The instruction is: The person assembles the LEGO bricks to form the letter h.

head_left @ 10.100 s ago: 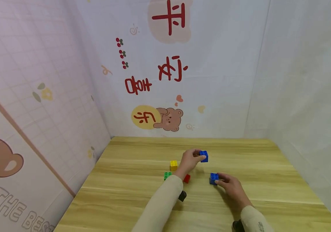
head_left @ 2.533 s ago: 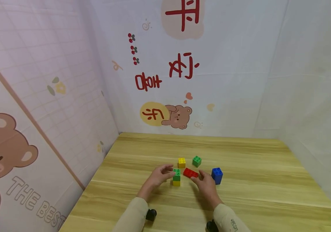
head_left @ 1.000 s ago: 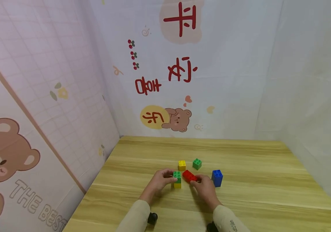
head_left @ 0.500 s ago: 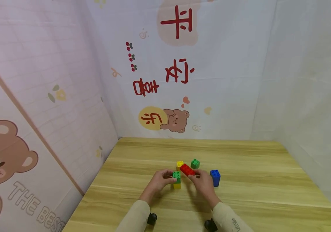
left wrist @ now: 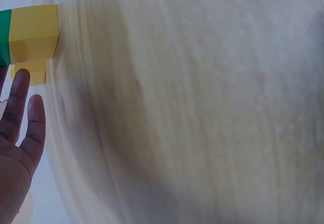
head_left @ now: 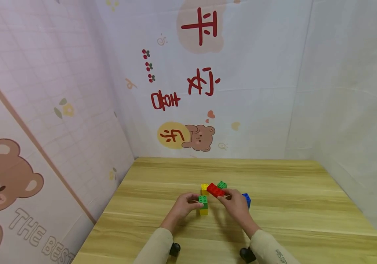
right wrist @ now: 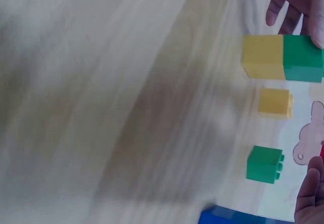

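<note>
My left hand (head_left: 182, 207) pinches a green brick (head_left: 203, 200) between thumb and fingers; it sits on top of a yellow brick (head_left: 203, 212), making a two-brick stack. In the left wrist view the stack's yellow brick (left wrist: 34, 34) shows beyond the fingers. My right hand (head_left: 237, 208) holds a longer red brick (head_left: 215, 190) by its near right end, raised and tilted, up and to the right of the stack. Only a sliver of the red brick shows in the right wrist view, above the fingertips (right wrist: 314, 169).
Behind the red brick stand a single yellow brick (head_left: 204, 187) and a single green brick (head_left: 222, 184). A blue stack (head_left: 246, 200) is right beside my right hand, partly covered by it. The wooden table (head_left: 291, 220) meets printed cloth walls (head_left: 257, 110) at the back and sides.
Ten seconds ago each hand held a blue brick; these became one stack. My right hand then took the red brick and lifted it off the table, while my left closed on the green-yellow stack.
</note>
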Tool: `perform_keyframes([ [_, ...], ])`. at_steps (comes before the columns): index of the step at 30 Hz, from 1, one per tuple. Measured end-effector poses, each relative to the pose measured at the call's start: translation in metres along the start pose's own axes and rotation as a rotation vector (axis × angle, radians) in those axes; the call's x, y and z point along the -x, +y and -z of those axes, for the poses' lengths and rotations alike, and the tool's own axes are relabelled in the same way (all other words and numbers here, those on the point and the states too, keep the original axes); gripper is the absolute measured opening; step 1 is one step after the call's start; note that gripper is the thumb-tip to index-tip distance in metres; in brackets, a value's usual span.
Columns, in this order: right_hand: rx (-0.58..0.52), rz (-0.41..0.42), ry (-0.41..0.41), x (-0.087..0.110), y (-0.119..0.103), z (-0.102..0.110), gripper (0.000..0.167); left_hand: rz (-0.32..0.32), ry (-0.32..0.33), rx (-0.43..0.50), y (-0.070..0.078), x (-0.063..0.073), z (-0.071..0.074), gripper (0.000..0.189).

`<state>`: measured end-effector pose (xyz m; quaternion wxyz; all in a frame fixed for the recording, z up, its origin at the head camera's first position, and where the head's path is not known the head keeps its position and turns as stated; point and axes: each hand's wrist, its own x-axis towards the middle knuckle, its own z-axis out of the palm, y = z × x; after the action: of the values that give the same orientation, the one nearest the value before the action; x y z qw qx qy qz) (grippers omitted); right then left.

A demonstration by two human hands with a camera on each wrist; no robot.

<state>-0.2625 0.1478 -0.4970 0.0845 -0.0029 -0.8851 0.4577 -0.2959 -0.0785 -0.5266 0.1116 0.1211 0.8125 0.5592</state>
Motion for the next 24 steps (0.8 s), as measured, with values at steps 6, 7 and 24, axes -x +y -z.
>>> perform_keyframes([
  [6,-0.019,0.043,-0.047,-0.006,0.002,0.015,0.036,0.013,0.002,-0.006,0.001,-0.002,-0.005,0.033],
  [7,-0.025,0.046,-0.058,-0.007,0.002,0.018,0.037,0.018,0.001,-0.004,0.001,-0.003,-0.006,0.032],
  [24,-0.008,0.118,-0.2,-0.036,0.026,0.078,0.041,0.021,-0.024,0.025,0.011,-0.011,-0.027,0.033],
])
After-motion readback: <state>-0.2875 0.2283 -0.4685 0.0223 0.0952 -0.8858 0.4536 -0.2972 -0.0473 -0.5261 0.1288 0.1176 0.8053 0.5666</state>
